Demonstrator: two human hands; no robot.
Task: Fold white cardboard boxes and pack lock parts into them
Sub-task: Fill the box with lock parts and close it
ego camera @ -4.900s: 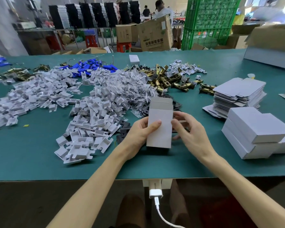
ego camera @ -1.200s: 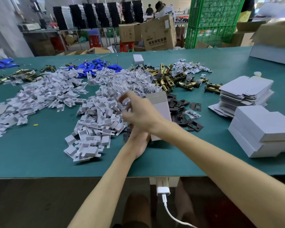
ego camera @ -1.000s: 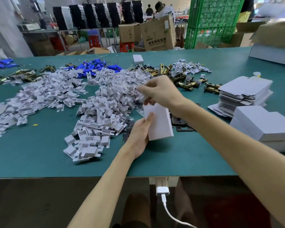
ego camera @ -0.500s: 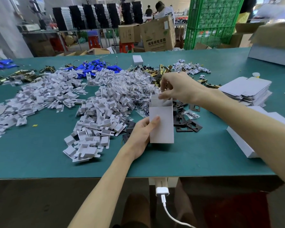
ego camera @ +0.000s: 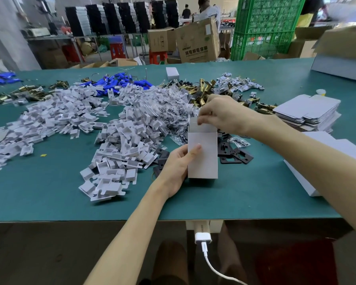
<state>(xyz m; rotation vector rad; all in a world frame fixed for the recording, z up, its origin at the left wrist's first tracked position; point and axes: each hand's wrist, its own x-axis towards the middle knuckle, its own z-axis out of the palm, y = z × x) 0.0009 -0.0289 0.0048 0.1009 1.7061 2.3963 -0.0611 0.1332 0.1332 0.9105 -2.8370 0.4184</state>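
Right hand [ego camera: 222, 115] shifted onto one box [ego camera: 203, 159], pinching top flap [ego camera: 193, 126]; left hand [ego camera: 176, 168] grips box side.

Factory packing floor: stacked green crates [ego camera: 265, 27], cartons [ego camera: 197, 40], bulk parts [ego camera: 127, 140] heaped on worktable [ego camera: 49, 192].

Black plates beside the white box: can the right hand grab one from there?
Probably yes. The black plates lie uncovered close by the right hand, though its fingers are busy at the top of the white box.
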